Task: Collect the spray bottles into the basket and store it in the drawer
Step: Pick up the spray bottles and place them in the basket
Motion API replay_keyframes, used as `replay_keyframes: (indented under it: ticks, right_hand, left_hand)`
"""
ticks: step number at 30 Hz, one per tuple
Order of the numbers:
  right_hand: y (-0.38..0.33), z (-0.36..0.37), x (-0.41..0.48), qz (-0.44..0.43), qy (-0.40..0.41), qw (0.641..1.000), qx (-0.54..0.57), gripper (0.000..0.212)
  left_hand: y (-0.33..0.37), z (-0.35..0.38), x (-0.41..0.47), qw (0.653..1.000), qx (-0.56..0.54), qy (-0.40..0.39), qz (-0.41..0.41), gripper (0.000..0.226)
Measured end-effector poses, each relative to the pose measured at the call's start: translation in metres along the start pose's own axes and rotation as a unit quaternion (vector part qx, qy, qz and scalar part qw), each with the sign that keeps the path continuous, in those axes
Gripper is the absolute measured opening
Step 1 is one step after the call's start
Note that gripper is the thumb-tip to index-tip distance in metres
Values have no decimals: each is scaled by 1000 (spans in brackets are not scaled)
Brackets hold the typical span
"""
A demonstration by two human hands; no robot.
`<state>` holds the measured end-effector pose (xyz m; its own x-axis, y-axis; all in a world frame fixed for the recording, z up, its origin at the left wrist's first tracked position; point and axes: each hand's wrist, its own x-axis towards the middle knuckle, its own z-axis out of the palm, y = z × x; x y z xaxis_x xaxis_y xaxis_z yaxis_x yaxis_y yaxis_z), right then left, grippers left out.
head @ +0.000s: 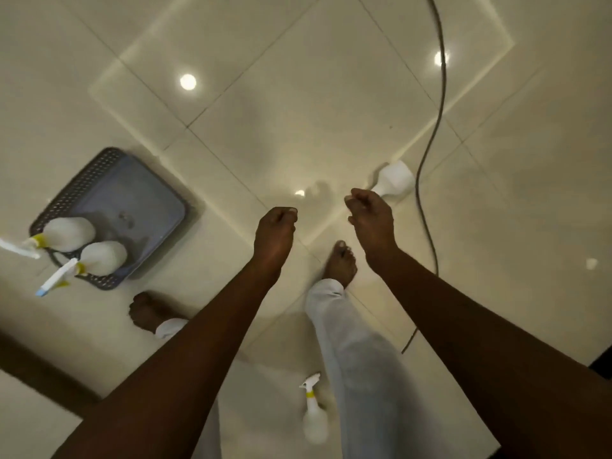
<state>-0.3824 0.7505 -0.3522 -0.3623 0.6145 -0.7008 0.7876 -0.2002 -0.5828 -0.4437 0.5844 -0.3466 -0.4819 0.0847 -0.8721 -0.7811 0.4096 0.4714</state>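
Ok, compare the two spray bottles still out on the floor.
The bottle by the right hand lies beyond the hands, beside the grey cable, its head hidden behind that hand. The bottle near the trouser leg lies close in, showing its whole sprayer and yellow collar. Both are white and outside the basket.

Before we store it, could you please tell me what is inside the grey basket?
Two white spray bottles lie in the grey basket, their nozzles sticking out over its rim. The rest of its floor looks bare, though the part beneath the bottles is covered.
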Motion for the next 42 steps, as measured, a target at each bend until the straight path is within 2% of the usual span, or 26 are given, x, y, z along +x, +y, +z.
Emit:
replay_keyframes:
  ticks: [6, 11, 15, 18, 20, 21, 24, 27, 32, 38, 42]
  right_hand:
    - [37, -81, 109, 26, 76, 997, -22, 47]
    - [77, -97, 183, 19, 56, 994, -94, 73]
    - [100, -87, 236, 0, 36, 993, -114, 94]
    - [112, -76, 261, -5, 32, 994, -106, 99]
    - [119, -69, 271, -16, 43, 996, -74, 99]
    - [122, -68, 274, -18, 54, 997, -54, 98]
    - [123, -69, 276, 3, 60, 998, 11, 95]
    - [115, -67, 260, 40, 18, 997, 64, 90]
    - [88, -45, 207, 102, -43, 984, 142, 85]
    - [60, 34, 124, 140, -107, 967, 182, 86]
    - [35, 120, 60, 145, -164, 955, 200, 84]
  left_hand:
    - [-3, 107, 54, 998, 46, -30, -30, 24]
    - [-33, 165, 116, 991, 106, -29, -71, 35]
    - [-59, 194, 155, 985, 112, -56, -117, 12]
    - [-71, 212, 174, 978, 118, -87, -151, 18]
    - [-79, 224, 181, 969, 138, -128, -161, 42]
    - [-81, 228, 181, 966, 146, -147, -152, 47]
    - [-84, 237, 182, 977, 101, -135, -128, 39]
    - [-79, 226, 173, 989, 54, -95, -95, 27]
    - [-65, 164, 133, 999, -27, -9, -32, 24]
    - [-53, 46, 68, 996, -73, 45, -10, 26]
    - [-48, -55, 32, 990, -104, 95, -4, 17]
